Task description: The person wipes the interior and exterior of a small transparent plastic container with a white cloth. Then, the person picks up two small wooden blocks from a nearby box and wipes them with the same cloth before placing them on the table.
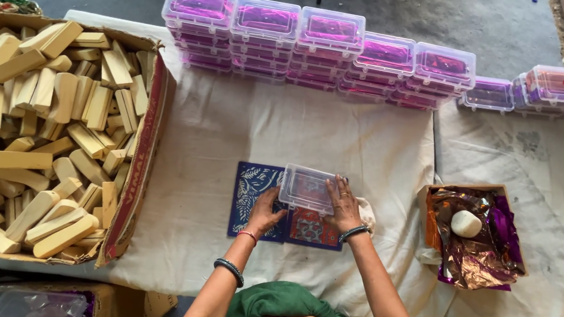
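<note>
Resting hands: both lie at the lower middle of the frame, on a cloth-covered table (209,138).
Left hand: left hand (265,211) lies palm down, fingers loosely spread, on the blue patterned tile (251,196); its fingertips reach the left edge of the clear plastic box (307,186). It grips nothing.
Right hand: right hand (344,203) lies flat with fingers stretched out over the right side of the clear box, pressing on it rather than closing around it.
Clear box: small, lidded, see-through, sitting at frame centre on top of the tiles, between the two hands.
Tiles: the blue one lies left; a red patterned tile (310,227) lies just beside it to the right, partly under the box and the right hand.
White cloth: a crumpled rag (366,210) shows just right of the right hand.
Carton of blocks: a big cardboard carton (137,186) fills the left of the frame, heaped with pale wooden blocks (39,130).
Stacked boxes: rows of clear boxes with purple foil inside (326,47) line the top edge, well apart from the hands.
Small carton: at right, an open cardboard box (469,190) holds purple and copper foil sheets (484,254) and a white rounded lump (466,223).
</note>
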